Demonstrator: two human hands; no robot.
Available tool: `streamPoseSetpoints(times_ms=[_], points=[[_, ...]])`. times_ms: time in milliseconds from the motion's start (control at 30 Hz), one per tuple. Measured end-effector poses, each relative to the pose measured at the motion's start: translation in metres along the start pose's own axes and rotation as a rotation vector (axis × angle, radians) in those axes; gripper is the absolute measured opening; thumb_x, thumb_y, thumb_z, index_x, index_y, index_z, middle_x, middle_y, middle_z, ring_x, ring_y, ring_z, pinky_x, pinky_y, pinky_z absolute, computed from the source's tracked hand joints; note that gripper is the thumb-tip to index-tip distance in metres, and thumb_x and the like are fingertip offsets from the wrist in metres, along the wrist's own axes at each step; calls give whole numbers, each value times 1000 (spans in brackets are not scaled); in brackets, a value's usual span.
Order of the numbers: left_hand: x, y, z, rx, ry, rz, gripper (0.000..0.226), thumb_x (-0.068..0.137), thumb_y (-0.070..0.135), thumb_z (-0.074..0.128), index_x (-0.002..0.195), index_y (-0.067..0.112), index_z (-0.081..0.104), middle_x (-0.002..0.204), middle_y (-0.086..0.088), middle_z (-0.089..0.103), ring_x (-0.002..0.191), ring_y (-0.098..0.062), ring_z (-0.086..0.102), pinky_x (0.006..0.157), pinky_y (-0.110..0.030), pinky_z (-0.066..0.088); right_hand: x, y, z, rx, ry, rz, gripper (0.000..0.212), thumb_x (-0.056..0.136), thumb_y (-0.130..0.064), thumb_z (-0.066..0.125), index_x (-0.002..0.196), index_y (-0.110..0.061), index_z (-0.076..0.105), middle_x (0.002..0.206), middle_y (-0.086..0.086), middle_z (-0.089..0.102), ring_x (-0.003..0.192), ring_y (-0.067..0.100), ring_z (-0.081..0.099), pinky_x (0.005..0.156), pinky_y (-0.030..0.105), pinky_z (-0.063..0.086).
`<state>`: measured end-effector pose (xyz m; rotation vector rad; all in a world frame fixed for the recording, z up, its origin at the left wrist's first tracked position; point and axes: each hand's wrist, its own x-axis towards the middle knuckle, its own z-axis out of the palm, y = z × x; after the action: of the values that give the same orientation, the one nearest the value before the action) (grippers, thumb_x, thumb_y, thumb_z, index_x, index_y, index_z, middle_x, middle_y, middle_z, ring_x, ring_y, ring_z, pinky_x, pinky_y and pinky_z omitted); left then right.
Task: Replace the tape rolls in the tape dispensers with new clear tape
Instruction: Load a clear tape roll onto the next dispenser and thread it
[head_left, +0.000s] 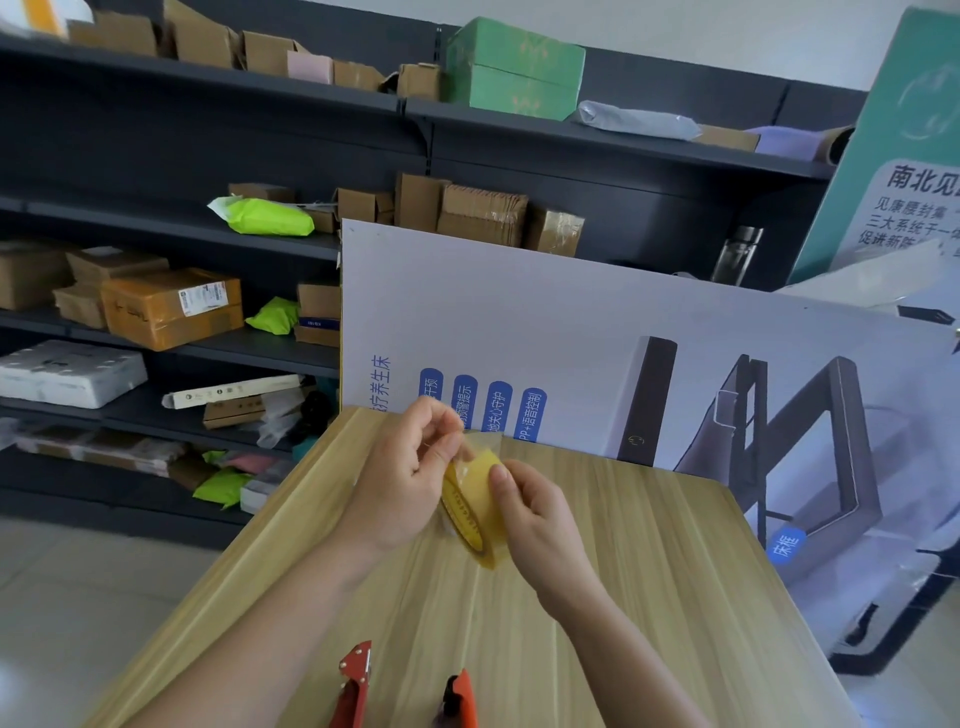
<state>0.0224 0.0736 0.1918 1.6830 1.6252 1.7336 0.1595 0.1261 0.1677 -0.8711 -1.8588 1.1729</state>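
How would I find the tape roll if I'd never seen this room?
Find the wooden table by the dark shelves. Above its middle, the left hand and right hand hold the tape roll. It is yellowish and round, unlike the two red dispensers at the near edge.

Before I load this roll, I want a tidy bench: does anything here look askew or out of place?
The printed poster board behind the table stands on its side, tilted, so its text runs sideways. The tape roll, gripped by left hand and right hand, shows no visible damage.
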Motion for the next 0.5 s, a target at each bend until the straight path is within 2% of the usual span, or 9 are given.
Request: streamPoseSetpoints(times_ms=[67,100,233,367,433,500], points=[[2,-1,-8,-40,-128,-36,28,98,5,44,113,23,59,80,-3,67,79,-4,62,76,-14,47,-1,1,-2,20,-10,37,24,102,-27,44,99,-22,67,76,-5,60,63,-2,49,60,12,42],[3,-1,-11,-53,-182,-39,33,99,3,42,116,23,61,82,-3,68,80,-3,61,75,-12,46,-2,1,-3,21,-9,52,24,102,-28,44,98,-22,67,76,-7,61,63,-2,49,61,12,41],[3,-1,-18,-65,-286,-56,46,94,-12,38,110,19,67,83,19,68,84,4,61,75,-7,44,-4,1,-5,18,-35,105,27,102,-30,45,100,-19,69,81,-2,63,72,6,52,68,22,41],[4,-7,-21,38,-404,-23,54,92,-8,47,126,32,59,93,10,58,87,-3,55,76,-11,44,-6,-5,-7,22,-52,150,32,94,-30,49,88,-4,66,75,3,54,72,13,48,68,30,38],[6,-11,-23,23,-475,-54,44,92,0,54,118,34,65,102,4,53,91,-9,55,76,-16,46,-6,-7,-10,17,-52,182,29,94,-24,49,78,-5,63,73,2,51,70,13,46,66,30,37],[6,-16,-26,5,-534,-88,36,90,-4,54,103,25,72,110,4,55,99,-7,57,80,-19,47,-7,-7,-11,6,-69,210,30,95,-19,48,67,-15,58,67,-1,48,66,13,44,63,29,35]])
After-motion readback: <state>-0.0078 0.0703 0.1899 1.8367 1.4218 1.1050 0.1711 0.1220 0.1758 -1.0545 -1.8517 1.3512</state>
